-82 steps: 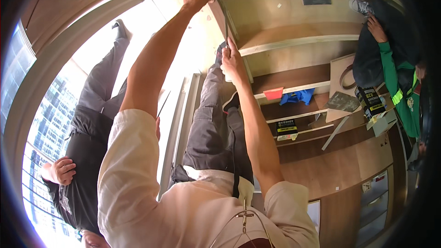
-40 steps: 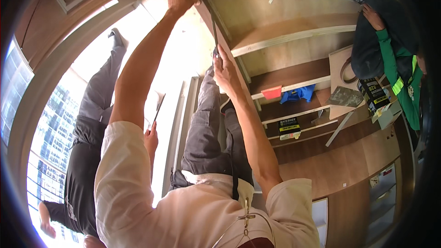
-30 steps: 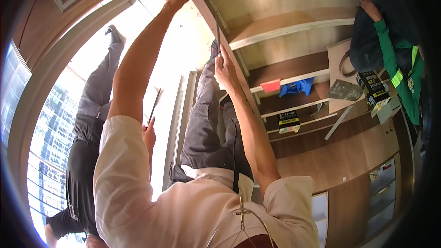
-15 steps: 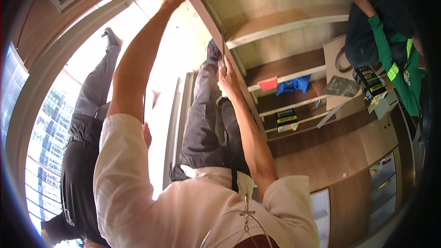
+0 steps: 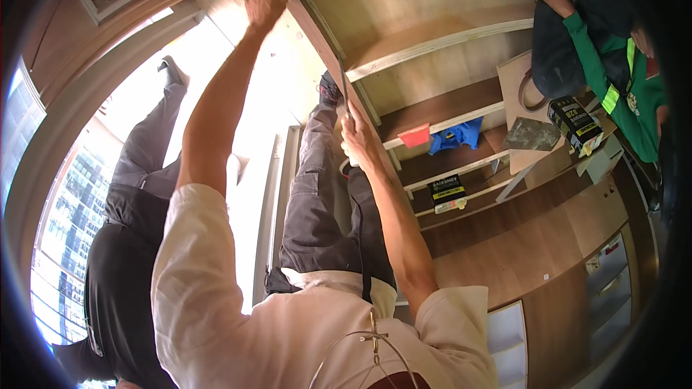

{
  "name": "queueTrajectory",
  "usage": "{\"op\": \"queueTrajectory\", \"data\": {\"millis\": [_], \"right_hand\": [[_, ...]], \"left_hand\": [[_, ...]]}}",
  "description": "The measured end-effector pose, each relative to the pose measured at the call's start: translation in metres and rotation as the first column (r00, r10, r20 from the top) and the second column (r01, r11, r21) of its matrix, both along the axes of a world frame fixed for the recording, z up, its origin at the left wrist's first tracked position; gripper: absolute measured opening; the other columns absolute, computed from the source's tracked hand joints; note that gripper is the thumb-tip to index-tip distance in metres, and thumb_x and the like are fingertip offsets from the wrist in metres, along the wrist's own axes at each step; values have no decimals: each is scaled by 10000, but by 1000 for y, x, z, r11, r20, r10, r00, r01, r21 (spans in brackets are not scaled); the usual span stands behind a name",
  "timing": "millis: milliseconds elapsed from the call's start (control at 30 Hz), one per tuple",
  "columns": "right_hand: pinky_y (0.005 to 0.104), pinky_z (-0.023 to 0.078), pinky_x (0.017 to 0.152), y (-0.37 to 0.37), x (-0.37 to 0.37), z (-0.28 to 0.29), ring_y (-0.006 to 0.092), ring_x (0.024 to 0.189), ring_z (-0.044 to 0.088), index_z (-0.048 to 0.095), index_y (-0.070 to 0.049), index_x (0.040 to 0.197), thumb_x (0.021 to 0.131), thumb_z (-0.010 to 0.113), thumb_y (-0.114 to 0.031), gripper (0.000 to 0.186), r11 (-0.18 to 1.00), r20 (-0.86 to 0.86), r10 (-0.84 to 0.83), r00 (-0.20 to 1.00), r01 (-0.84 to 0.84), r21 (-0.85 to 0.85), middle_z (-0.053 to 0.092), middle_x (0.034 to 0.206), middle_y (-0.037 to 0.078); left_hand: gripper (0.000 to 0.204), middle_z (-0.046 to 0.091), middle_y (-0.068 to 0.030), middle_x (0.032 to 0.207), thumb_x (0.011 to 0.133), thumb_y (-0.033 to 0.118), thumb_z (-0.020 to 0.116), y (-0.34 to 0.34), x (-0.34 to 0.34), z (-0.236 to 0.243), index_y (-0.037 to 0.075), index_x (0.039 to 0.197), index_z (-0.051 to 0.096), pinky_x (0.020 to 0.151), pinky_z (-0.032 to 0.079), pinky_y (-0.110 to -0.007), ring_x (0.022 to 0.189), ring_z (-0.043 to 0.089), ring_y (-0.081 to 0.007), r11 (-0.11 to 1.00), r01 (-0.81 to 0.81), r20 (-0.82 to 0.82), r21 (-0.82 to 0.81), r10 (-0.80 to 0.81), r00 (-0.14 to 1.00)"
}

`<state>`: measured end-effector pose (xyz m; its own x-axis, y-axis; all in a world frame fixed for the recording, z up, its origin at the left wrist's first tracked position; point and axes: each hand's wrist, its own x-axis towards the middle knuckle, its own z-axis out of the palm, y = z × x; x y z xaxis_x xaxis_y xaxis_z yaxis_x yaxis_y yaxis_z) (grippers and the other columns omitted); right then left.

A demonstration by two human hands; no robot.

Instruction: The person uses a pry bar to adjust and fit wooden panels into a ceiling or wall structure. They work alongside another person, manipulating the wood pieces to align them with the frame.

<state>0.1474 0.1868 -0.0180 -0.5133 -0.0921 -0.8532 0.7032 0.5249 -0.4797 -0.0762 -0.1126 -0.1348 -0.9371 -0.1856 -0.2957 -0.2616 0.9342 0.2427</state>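
Note:
My left hand (image 5: 265, 1) is up at the top, fingers curled, against the left edge of a long wooden board (image 5: 311, 25). What lies under its fingertips is hidden. Lower and to the right, my right hand (image 5: 358, 137) is closed round a long, thin metal tool (image 5: 344, 79). Its narrow dark shaft points up along the board, and a pale end shows below the fist; the exact kind cannot be made out. A thin dark cord or strap (image 5: 362, 234) hangs below that hand, in front of my trousers.
Wooden shelf framing (image 5: 440, 43) fills the right, holding a red piece (image 5: 414, 135), a blue cloth (image 5: 458, 135) and black boxes (image 5: 448, 191). A person in green (image 5: 602, 65) sits at the far right. Someone in dark clothes (image 5: 119, 274) is close on my left, by a bright window.
My left hand has shifted slightly down and left along the board, its fingers more curled. The right hand still grips the tool, a little lower. The whole view has shifted slightly.

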Motion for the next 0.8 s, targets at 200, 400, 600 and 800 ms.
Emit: {"op": "queueTrajectory", "data": {"millis": [200,400,600,800], "right_hand": [[356,473,771,21,12,40,283,948,560,347,-134,1435,965,469,-165,486,984,-329,176,928,-170,46,492,1261,202],[403,375,1047,24,-8,86,380,1306,392,249,-113,1470,987,411,-201,517,996,47,-39,998,43,-76,350,1449,234],[403,411,1002,34,7,93,402,1239,462,265,-129,1468,984,422,-201,514,995,11,-98,995,98,-26,429,1391,242],[432,439,933,38,12,99,427,1136,533,289,-125,1460,986,427,-230,505,989,58,-147,987,147,5,486,1323,261]], "left_hand": [[357,517,-63,1311,939,174,489,42,35,8,211,1291,532,1145,159,-545,1321,381,-229,764,645,252,-13,-621,742],[254,581,-14,1205,921,217,540,59,1,15,224,1164,615,1137,187,-531,1245,465,-224,590,808,407,16,-742,533],[252,606,-8,1148,951,307,498,53,-2,1,202,1163,584,1144,193,-462,1201,490,-176,763,619,431,185,-629,647],[249,610,-37,1149,968,315,456,56,13,-7,182,1106,616,1114,235,-437,1158,531,-177,572,809,295,137,-803,518]]}}
